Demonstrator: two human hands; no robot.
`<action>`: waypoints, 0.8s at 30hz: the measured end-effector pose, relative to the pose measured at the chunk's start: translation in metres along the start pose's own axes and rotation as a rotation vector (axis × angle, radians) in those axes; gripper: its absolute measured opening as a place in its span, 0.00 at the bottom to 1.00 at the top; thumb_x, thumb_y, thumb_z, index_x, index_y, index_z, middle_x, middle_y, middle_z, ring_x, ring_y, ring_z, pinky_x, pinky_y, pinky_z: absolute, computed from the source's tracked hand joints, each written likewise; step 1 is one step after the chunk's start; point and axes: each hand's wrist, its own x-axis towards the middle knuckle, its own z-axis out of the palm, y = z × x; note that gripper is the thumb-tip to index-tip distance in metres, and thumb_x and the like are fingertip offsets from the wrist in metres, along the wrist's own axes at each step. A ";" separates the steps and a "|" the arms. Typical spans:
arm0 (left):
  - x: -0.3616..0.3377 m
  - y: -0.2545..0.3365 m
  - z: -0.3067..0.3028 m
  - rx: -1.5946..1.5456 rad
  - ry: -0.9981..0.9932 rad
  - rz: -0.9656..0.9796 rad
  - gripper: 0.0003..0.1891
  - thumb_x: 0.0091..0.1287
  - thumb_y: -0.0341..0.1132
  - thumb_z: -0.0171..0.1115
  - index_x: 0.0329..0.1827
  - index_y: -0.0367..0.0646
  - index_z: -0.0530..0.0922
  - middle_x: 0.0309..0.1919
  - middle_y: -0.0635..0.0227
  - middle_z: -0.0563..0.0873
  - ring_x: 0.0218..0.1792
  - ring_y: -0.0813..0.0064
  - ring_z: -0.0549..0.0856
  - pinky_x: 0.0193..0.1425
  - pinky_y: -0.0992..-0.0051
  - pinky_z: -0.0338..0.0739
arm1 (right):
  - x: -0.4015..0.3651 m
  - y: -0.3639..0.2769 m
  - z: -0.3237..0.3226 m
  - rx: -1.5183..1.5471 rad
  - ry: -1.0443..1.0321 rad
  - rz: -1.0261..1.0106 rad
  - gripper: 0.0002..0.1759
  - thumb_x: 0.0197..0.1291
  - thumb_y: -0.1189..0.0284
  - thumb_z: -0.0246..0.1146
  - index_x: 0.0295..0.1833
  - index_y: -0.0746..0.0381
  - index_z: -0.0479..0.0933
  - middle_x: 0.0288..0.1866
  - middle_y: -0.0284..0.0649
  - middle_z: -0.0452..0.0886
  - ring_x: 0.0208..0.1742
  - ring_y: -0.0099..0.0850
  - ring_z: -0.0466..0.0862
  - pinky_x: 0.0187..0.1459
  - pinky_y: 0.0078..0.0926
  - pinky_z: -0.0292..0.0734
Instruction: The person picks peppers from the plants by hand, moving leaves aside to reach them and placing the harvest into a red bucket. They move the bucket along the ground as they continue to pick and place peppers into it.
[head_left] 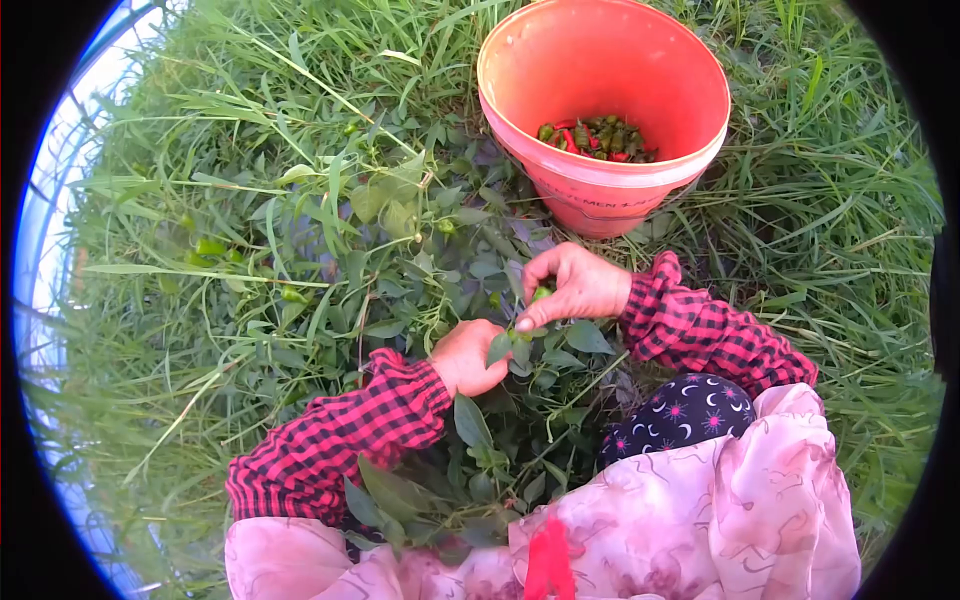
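Observation:
My right hand [575, 283] is closed, with thumb and fingers round a small green pepper [541, 293] among the leaves. Just to its left, my left hand [468, 358] curls about a leafy sprig of the pepper plant [499, 348]; a leaf hides some of its fingertips. The two hands nearly meet. More green peppers [208, 247] hang low in the foliage to the left, and another small pepper [446, 226] shows above my left hand.
A red bucket [610, 190] stands in the grass beyond my right hand, with green and red peppers [598, 138] at its bottom. Tall grass [830, 230] grows all round. My patterned knee [680, 415] and pink clothing [690, 500] are close below the hands.

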 end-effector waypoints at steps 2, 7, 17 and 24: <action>0.000 0.004 -0.004 0.248 -0.076 0.081 0.09 0.58 0.36 0.56 0.32 0.39 0.79 0.21 0.63 0.81 0.26 0.79 0.79 0.34 0.74 0.73 | -0.006 -0.003 0.020 0.051 -0.037 -0.098 0.18 0.42 0.66 0.72 0.37 0.65 0.78 0.30 0.31 0.79 0.32 0.17 0.74 0.36 0.17 0.69; -0.006 0.017 -0.001 -0.071 -0.012 -0.155 0.14 0.53 0.43 0.60 0.23 0.38 0.78 0.20 0.56 0.80 0.23 0.60 0.80 0.30 0.70 0.74 | -0.008 0.015 0.026 0.274 -0.151 -0.047 0.16 0.46 0.67 0.69 0.38 0.65 0.79 0.29 0.33 0.81 0.31 0.17 0.76 0.34 0.16 0.71; -0.008 0.003 0.004 -0.286 -0.014 0.049 0.15 0.62 0.44 0.54 0.35 0.39 0.76 0.20 0.67 0.78 0.25 0.74 0.77 0.34 0.73 0.71 | -0.008 0.043 0.015 0.553 -0.022 0.195 0.15 0.54 0.63 0.63 0.36 0.66 0.78 0.29 0.32 0.79 0.32 0.17 0.76 0.37 0.16 0.71; -0.003 0.021 -0.003 0.290 -0.227 0.175 0.13 0.61 0.45 0.53 0.34 0.46 0.78 0.23 0.57 0.79 0.28 0.57 0.79 0.32 0.64 0.73 | -0.010 0.021 0.034 0.288 -0.312 0.265 0.20 0.54 0.58 0.62 0.41 0.66 0.78 0.33 0.34 0.79 0.34 0.20 0.74 0.40 0.20 0.69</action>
